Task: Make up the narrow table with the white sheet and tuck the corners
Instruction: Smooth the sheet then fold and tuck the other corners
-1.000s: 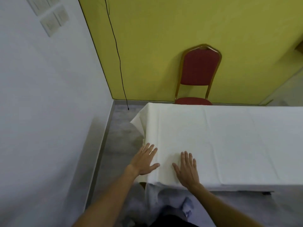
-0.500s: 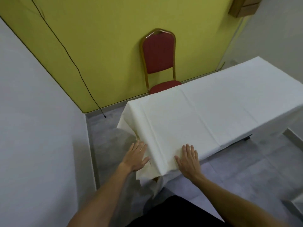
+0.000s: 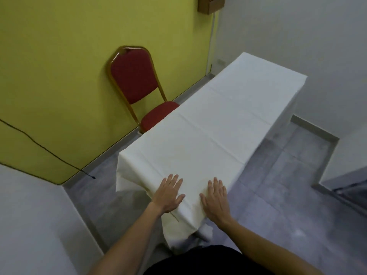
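a white sheet [image 3: 214, 124] covers the narrow worktop [image 3: 258, 92], stretching away ahead of the hands. a red chair [image 3: 137, 84] stands beyond to their left. left hand [image 3: 168, 195] and right hand [image 3: 215, 201] press flat, fingers straight, set apart, apparently smoothing the near end for tucking.

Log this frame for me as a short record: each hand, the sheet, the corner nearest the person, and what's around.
left hand: flat, fingers straight, pressing on the white sheet at the near end
right hand: flat on the sheet beside the left, not touching it
white sheet: spread along the whole top, fold creases showing, sides hanging down
near left corner: hangs loose as a flap, not tucked
surroundings: red chair against the yellow wall; black cable running down that wall
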The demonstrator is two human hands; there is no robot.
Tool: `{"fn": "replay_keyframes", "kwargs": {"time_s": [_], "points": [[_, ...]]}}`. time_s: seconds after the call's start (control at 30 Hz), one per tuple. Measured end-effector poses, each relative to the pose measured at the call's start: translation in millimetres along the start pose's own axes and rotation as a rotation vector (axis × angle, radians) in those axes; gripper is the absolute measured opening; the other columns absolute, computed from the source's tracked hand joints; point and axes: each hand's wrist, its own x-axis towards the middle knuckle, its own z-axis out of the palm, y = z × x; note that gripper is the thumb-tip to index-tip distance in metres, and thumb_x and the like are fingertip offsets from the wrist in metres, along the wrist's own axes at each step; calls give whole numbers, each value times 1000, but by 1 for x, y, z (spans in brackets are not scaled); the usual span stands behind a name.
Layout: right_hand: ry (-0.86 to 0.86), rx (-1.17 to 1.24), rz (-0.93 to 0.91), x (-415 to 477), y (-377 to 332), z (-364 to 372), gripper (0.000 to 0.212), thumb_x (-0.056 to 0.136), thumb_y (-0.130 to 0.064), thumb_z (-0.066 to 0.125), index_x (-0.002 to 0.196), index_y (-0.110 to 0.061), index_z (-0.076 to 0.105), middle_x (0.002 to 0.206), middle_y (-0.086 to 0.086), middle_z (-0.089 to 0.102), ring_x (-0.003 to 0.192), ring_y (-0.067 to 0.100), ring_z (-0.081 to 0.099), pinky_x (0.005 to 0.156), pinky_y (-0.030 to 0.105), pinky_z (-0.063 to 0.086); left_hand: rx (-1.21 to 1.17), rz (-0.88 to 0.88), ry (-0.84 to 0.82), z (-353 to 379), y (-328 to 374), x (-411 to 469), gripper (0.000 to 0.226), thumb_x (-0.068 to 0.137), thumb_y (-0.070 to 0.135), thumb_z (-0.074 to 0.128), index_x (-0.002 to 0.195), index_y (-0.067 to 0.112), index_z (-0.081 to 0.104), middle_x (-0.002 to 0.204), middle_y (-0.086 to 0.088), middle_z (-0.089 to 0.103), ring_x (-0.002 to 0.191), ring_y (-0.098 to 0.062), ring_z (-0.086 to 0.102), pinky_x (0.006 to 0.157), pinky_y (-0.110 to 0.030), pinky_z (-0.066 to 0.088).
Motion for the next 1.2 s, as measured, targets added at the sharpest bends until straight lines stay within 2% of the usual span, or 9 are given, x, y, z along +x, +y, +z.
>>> {"fn": "replay_keyframes", "kwargs": {"time_s": [0.2, 0.43, 0.53, 0.67, 0.87, 0.97, 1.2], "points": [[71, 130, 188, 7, -45, 20, 68, 104, -48, 20, 158, -7, 9, 166, 15, 0, 154, 31, -1, 124, 44, -2, 59, 174, -20, -2, -18, 46, 66, 104, 46, 29, 158, 13, 8, 166, -11, 2, 153, -27, 0, 124, -43, 4], [100, 173, 407, 40, -96, 37, 65, 104, -43, 25, 156, -4, 17, 165, 17, 8, 153, 34, 3, 124, 51, 0, 247, 428, -64, -7, -76, 98, 65, 103, 43, 29, 156, 10, 12, 165, -15, 7, 152, -32, 6, 123, -48, 11], [121, 146, 452, 64, -123, 41, 67, 104, -45, 23, 156, -4, 16, 165, 17, 8, 153, 36, 3, 123, 55, 2, 268, 521, -48, -13, -101, 127, 69, 101, 49, 29, 156, 10, 14, 164, -18, 5, 152, -35, 4, 123, -49, 9], [126, 179, 529, 94, -150, 49, 72, 102, -53, 22, 158, -11, 9, 166, 14, -3, 153, 35, -5, 122, 57, -1, 281, 640, -56, -19, -129, 160, 76, 99, 60, 27, 157, 12, 14, 165, -16, 2, 152, -34, 1, 123, -49, 6], [200, 111, 568, 104, -143, 66, 73, 100, -58, 27, 159, -18, 11, 167, 8, -1, 154, 30, -4, 122, 56, 3, 259, 815, 13, -31, -173, 208, 76, 95, 65, 26, 158, 23, 14, 166, -7, 4, 153, -29, 1, 121, -54, 11], [205, 111, 573, 105, -145, 71, 76, 99, -62, 25, 159, -18, 10, 167, 7, -1, 154, 29, -4, 123, 55, 1, 270, 841, 25, -31, -198, 212, 76, 96, 65, 27, 158, 26, 9, 166, -5, -1, 153, -27, -3, 122, -54, 10], [199, 86, 601, 93, -137, 77, 80, 97, -68, 19, 159, -20, 4, 167, 4, -5, 154, 24, -5, 123, 54, 2, 241, 779, 22, -39, -235, 214, 76, 96, 66, 27, 158, 27, 8, 166, -3, -4, 153, -26, -4, 122, -53, 11]]}}
